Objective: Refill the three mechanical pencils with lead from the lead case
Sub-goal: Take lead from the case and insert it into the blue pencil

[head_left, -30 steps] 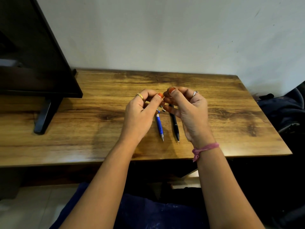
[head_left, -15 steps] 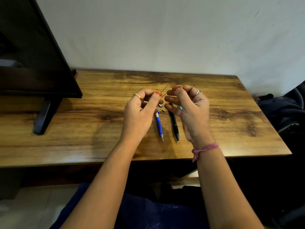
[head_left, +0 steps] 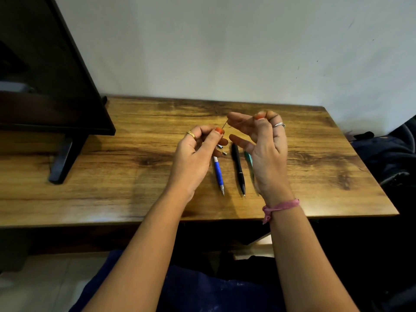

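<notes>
Pencils were noted nearest on the wooden table (head_left: pixel 315 167): blue pencil (head_left: pixel 218 174) and black pencil (head_left: pixel 239 170) side by side, tips toward the body, a teal pencil (head_left: pixel 248 157) mostly hidden behind the right hand (head_left: pixel 267 152). Small caps (head_left: pixel 221 149) lay at their far ends. Above, the left hand (head_left: pixel 195 154) was pinched, apparently on the lead case, which was hidden. Since half a second earlier the right hand had been lifted away, a lead (head_left: pixel 238 124) pinched at thumb and forefinger. Extraction was judged complete; insertion remained.
</notes>
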